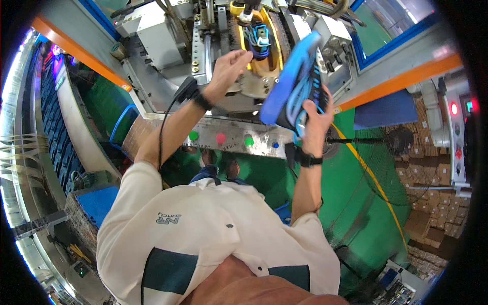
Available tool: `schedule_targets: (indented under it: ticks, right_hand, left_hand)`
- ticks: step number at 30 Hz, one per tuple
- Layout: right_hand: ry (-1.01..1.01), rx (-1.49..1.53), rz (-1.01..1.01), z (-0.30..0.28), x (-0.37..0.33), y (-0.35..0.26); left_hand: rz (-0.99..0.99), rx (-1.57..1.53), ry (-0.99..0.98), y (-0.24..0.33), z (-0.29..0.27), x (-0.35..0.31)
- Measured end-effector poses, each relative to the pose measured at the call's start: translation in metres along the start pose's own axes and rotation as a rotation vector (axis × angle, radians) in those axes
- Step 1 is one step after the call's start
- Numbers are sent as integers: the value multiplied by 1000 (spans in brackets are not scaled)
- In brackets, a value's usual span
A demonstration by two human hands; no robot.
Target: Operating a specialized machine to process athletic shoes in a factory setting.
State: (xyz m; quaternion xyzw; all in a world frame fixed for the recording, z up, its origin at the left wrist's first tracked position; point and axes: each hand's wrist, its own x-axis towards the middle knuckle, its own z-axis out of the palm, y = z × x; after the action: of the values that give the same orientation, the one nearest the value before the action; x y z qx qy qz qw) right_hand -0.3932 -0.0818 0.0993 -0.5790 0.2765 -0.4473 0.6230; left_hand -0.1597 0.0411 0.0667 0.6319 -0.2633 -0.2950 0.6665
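My right hand (317, 119) grips a blue sneaker (292, 86) by its heel end, thumb on the near side. The sneaker is tilted, with its bright blue sole facing left and its dark upper with light blue laces facing right. My left hand (230, 72) reaches to the machine, its thumb and forefinger pinched together; what they hold, if anything, is too small to make out. Just beyond those fingertips, a dark blue shoe (258, 47) with a teal piece on top sits between the yellow pads (278, 38) of the press machine (203, 53).
A metal control panel (234, 137) with coloured buttons runs along the machine's front. Orange-edged frames (401, 81) flank the opening. At left runs a conveyor (56, 107). To the right stand a black fan (399, 141), stacked cartons (432, 188) and a switch box (457, 132).
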Motion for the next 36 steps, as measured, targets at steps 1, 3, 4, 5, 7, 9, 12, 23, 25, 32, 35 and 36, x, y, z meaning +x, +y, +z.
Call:
schedule_targets:
  ticks: [1,3,4,5,7,9,12,23,25,32,35,36]
  right_hand:
    - [26,-45,-62,-10,5,-2]
    - [104,-214,-111,-26,12,-5]
    - [150,-211,-108,-31,13,-5]
    - [183,-281,-120,-34,13,-5]
    - [258,-389,-126,-34,13,-4]
    - [310,-436,-84,-27,17,-7]
    - [325,-562,-133,-4,47,-17]
    - [-599,-1281,51,257,298,69]
    - [-660,-1347,82,309,290,117]
    - [-283,-1458,-139,351,235,248]
    - [-282,-1400,-159,347,221,231]
    - [-287,-1378,-136,349,206,217]
  left_hand:
    - [30,56,77,-14,-3,38]
    - [115,518,305,-45,-13,107]
    - [31,571,355,-60,-19,138]
    - [44,614,372,-74,-24,166]
    - [13,730,350,-99,-29,205]
    - [52,888,519,-116,-35,227]
    - [63,822,584,-114,-62,225]
    - [-105,-67,246,4,-212,-70]
    - [-64,3,287,27,-231,-133]
    - [-6,-260,897,57,-233,-308]
    - [-22,-261,1133,42,-205,-346]
    - [-22,-296,1281,36,-191,-360]
